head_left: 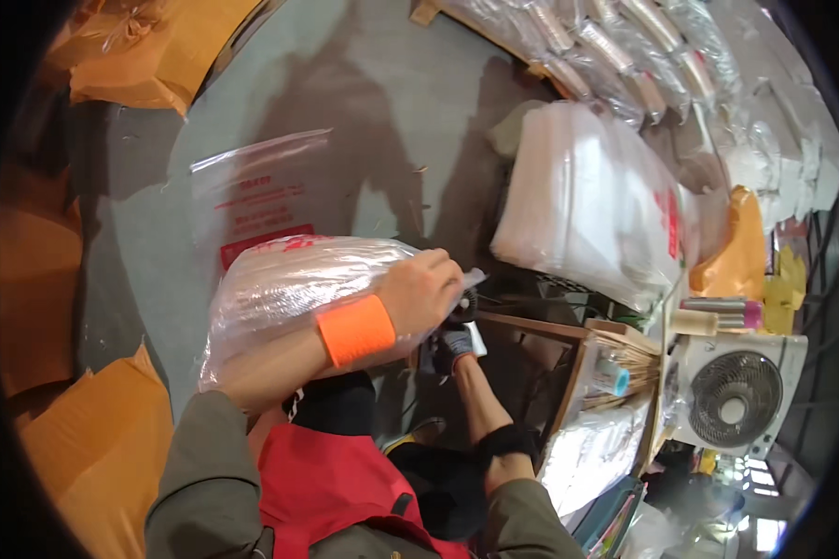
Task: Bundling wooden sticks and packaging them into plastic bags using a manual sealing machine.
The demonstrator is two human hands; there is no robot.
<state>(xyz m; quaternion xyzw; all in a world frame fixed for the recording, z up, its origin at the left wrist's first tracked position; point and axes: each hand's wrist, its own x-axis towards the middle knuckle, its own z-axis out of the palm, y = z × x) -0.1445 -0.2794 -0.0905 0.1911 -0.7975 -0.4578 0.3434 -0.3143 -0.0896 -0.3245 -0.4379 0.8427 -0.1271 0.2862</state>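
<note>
A clear plastic bag (317, 270) with red print, filled with shiny silvery contents, lies in front of me. My left hand (421, 291) is bare, with an orange wristband (355, 331) on its arm. Its fingers are closed on the bag's gathered end, and a short twisted tip of plastic sticks out beyond them. Just below, my right hand (451, 348) wears a dark grey glove and is closed beside a small dark round thing (468, 300). What the gloved fingers hold is partly hidden behind the left hand and the bag.
A flat printed plastic bag (261, 196) lies beyond the filled one. To the right stands a stack of clear bags (578, 191), near a wooden holder of thin sticks (629, 359) and a fan (735, 401). Orange sacks (103, 447) line the left; wrapped packs (615, 47) lie far right.
</note>
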